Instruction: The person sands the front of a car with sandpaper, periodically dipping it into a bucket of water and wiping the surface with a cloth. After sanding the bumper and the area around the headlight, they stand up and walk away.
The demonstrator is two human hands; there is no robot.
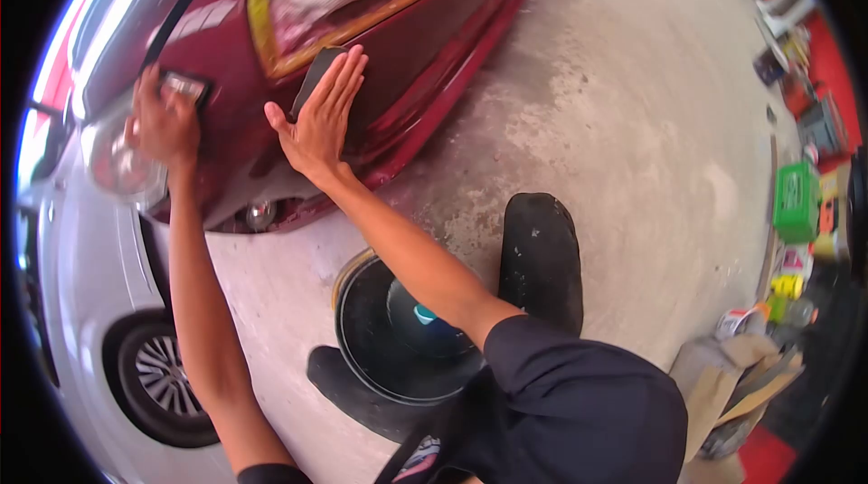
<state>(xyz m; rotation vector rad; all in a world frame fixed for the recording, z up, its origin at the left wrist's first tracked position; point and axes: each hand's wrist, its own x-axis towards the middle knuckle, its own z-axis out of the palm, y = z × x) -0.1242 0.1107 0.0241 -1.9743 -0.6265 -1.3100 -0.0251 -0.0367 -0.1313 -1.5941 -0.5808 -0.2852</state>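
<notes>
The maroon car bumper (407, 95) fills the upper left, with dull, dark patches on its surface. My right hand (325, 122) lies flat on it, fingers straight and thumb spread. Under that palm is a dark sheet of sandpaper (317, 77), its edge showing beside the fingers. My left hand (167, 127), slightly blurred, is beside the headlight (125, 163) and a small badge (185, 86). Its fingers are apart and slightly bent, with nothing visible in them. Yellow masking tape (262, 27) borders a covered opening in the bumper.
A black bucket (362, 339) with a turquoise object (424, 313) inside stands between my dark boots (541, 258). A silver car (90, 249) is at the left. Along the right wall are a green box (797, 204), cardboard (714, 384) and several containers.
</notes>
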